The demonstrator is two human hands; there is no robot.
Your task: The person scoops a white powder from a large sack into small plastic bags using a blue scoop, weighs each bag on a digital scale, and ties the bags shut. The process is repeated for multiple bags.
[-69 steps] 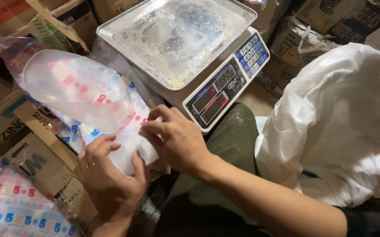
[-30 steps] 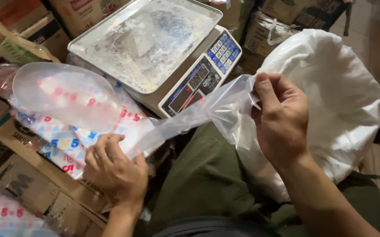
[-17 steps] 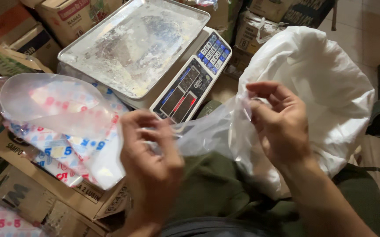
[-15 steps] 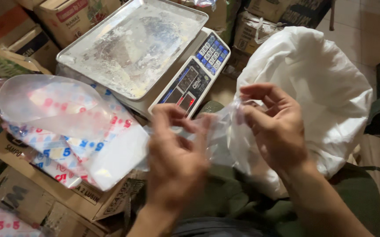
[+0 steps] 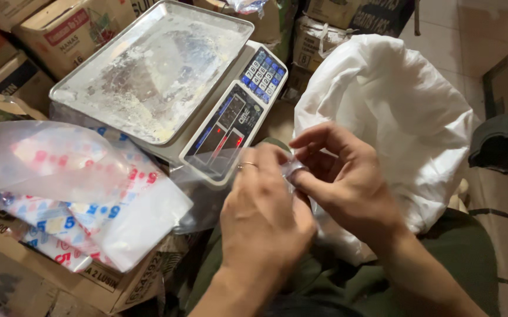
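Cardboard boxes (image 5: 42,35), scale (image 5: 166,94), white sack (image 5: 389,117)

- A thin clear plastic bag (image 5: 207,202) hung limp and crumpled between the scale's front edge and the person's lap.
- Its top edge was bunched where the fingertips met; the rest trailed down, see-through and wrinkled.

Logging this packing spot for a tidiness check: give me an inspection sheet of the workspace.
Surface: scale with a powder-dusted metal tray.
Job's things: thin clear plastic bag, pinched between both hands.
Clutter: printed bag packs, translucent scoop, large white sack.
Hands: left hand and right hand close together, fingertips on the bag.
Cables: nothing seen.
Surroundings: cardboard boxes, tiled floor.
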